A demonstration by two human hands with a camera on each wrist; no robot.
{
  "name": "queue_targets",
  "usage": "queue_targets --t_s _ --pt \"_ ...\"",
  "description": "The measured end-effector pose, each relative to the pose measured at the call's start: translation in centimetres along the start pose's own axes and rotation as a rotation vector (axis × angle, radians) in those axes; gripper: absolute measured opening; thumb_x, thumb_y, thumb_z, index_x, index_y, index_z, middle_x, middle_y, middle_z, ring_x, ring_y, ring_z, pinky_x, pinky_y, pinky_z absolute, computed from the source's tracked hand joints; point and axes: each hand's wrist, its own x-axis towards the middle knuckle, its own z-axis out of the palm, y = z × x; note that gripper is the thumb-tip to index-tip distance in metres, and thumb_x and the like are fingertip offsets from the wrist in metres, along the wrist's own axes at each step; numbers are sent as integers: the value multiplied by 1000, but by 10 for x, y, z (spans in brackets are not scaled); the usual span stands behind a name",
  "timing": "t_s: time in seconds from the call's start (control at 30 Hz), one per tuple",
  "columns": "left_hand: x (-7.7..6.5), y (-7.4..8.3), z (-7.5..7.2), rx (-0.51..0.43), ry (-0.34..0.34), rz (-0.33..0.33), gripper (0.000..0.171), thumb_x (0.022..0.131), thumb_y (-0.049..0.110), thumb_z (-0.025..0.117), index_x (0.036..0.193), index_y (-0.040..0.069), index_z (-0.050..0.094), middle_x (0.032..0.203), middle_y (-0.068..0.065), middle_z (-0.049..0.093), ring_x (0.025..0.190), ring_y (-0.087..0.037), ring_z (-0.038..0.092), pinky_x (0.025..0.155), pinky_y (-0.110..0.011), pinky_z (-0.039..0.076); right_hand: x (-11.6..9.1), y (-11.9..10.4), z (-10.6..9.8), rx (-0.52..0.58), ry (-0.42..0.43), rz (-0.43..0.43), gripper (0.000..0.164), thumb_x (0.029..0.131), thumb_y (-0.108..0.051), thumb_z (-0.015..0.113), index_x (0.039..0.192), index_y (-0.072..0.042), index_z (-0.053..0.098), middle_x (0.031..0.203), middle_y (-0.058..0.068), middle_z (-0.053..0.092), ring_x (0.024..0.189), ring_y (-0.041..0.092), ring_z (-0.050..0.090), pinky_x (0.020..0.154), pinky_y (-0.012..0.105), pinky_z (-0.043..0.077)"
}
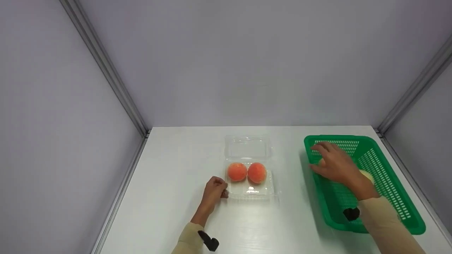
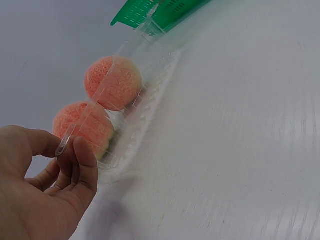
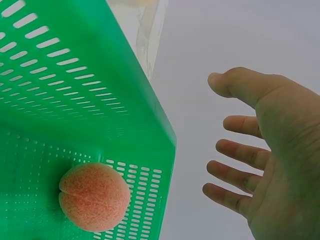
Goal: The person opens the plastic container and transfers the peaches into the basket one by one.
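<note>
In the head view, the left hand (image 1: 214, 188) pinches the left edge of the open clear container (image 1: 247, 189), on the desk (image 1: 176, 165) at lower center. Two peaches (image 1: 237, 171) sit side by side in it. The right hand (image 1: 334, 163), fingers extended and gripping nothing, is over the green basket (image 1: 377, 164), lower right; a peach (image 3: 95, 196) lies inside.

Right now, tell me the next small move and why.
Probably lower the right hand to a peach in the basket: that hand is close and empty, while the left hand pinches the box, which holds two peaches and has room.
</note>
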Motion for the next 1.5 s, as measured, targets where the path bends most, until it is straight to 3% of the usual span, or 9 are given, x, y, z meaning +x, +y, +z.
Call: queue_targets --t_s 0.57,0.87,1.5 --pt "-2 2 0 3 -14 8 11 103 9 62 108 1 56 92 -16 66 72 -13 63 67 -26 61 7 -13 3 16 -53 43 59 89 -24 87 138 -3 62 142 24 58 129 46 58 108 69 50" --pt "-2 2 1 3 -21 9 11 103 9 62 108 1 57 89 -13 65 70 -12 63 67 -26 61 10 -19 7 20 -21 -4 58 87 -23 88 136 -2 64 140 24 60 126 46 59 105 68 52" --pt "-2 2 0 -2 -22 8 9 102 7 60 107 2 56 93 -18 67 71 -14 63 67 -26 61 20 -30 18 4 -101 15 62 88 -28 89 139 -6 63 142 19 60 132 42 57 111 65 51"
